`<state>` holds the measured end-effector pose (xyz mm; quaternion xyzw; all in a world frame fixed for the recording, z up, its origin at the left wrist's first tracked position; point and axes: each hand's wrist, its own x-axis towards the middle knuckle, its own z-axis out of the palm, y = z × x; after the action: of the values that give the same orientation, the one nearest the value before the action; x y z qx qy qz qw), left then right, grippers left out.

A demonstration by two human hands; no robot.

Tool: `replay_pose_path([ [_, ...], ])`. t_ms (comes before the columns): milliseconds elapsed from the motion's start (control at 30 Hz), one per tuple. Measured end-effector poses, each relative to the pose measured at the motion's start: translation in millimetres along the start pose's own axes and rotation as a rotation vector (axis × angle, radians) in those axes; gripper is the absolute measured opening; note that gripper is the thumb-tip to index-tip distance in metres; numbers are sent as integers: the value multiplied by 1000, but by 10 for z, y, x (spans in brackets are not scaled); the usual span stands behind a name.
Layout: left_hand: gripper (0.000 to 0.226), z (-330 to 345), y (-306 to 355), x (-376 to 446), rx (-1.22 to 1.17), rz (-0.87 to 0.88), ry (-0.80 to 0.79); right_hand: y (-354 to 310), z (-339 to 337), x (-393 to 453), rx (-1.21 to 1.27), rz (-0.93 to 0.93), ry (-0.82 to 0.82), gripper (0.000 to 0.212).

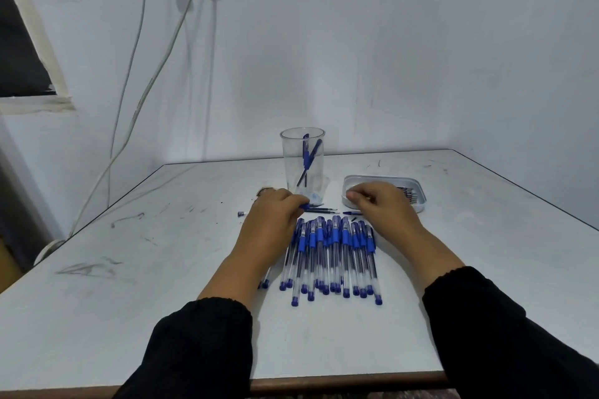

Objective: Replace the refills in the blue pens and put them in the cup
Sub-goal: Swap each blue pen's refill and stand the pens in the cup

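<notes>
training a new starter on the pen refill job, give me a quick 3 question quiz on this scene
1. True or false: the clear cup already holds blue pens.
2. Which hand is over the white tray? A) left hand B) right hand
3. Fill in: the row of blue pens lies on the table between the two ____.

Key: 1 true. 2 B. 3 hands.

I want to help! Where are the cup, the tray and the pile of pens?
cup [303, 168]: head view, on its clear side wall.
tray [421, 194]: head view, on its right rim.
pile of pens [334, 253]: head view, on the middle pens.
</notes>
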<state>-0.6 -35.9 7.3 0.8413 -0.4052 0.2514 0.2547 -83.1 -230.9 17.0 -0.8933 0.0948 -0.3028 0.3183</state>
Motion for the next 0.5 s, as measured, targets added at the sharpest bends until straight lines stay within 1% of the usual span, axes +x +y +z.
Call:
replay_pose_path([
  [67, 22, 18, -16, 3, 48, 45, 42, -121, 47, -23, 34, -70, -72, 25],
  [167, 21, 23, -2, 1, 79, 80, 73, -197, 124, -60, 11, -143, -159, 26],
  [500, 22, 52, 47, 0, 71, 117, 108, -192, 138, -47, 172, -75, -155, 4],
])
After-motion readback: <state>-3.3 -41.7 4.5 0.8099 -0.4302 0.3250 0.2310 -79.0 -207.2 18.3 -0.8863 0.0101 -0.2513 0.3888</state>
